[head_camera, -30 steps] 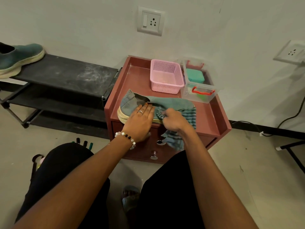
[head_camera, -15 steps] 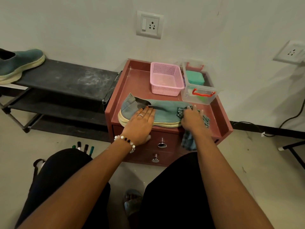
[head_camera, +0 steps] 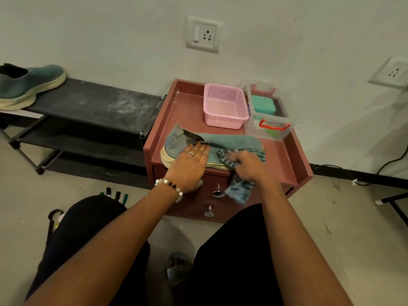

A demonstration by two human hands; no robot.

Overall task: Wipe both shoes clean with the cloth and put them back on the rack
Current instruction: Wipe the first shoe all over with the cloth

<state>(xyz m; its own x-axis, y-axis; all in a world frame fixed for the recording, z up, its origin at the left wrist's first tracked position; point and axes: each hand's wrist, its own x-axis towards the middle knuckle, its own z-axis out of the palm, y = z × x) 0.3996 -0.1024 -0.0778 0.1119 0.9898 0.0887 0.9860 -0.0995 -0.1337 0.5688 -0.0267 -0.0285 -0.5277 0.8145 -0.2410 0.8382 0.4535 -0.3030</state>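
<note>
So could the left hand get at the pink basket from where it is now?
Probably yes. The left hand lies flat on the shoe, and the pink basket stands just beyond the shoe on the same cabinet top, open side up, with nothing over it.

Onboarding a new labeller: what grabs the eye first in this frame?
The teal shoe lying across the front of the red drawer cabinet, with the left hand pressed flat on it and the right hand gripping a striped cloth against it. Next, its mate on the black rack at far left.
</note>
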